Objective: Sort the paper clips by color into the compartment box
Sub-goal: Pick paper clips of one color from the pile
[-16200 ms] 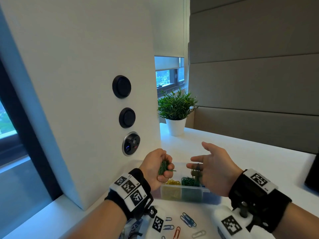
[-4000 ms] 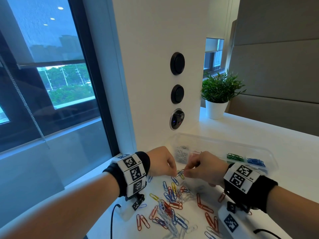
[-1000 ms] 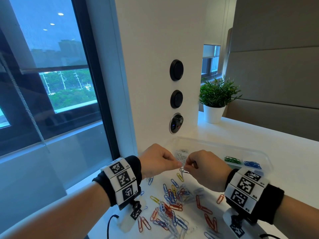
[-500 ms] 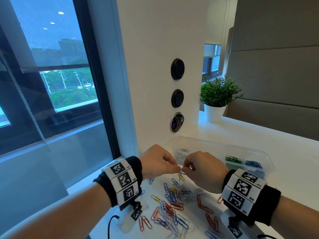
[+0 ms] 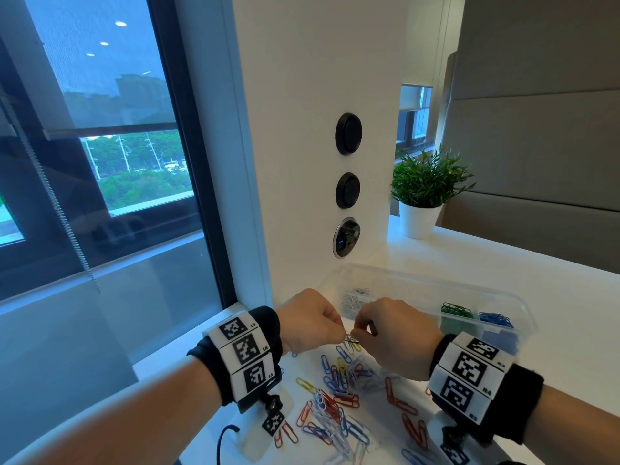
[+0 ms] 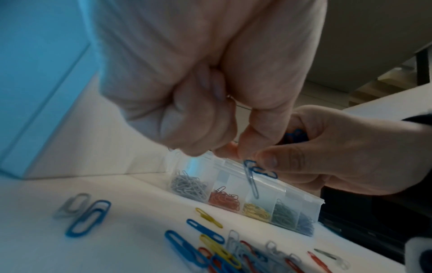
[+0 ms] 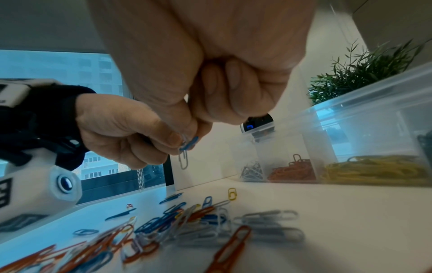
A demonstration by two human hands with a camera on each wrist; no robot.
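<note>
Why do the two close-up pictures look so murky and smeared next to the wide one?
Head view: bright and sharp, though the wide lens bows the window frame. Left wrist view: dim, the left hand looms large and soft, loose clips blurred. Right wrist view: foreground red clip out of focus; compartment box clearer.

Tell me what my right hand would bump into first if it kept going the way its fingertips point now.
Most likely the left hand. The right hand points its pinching fingertips straight at it, and both already hold the linked blue and silver clips between them, fingertips nearly touching. Depth is hard to judge, but nothing else lies between.
</note>
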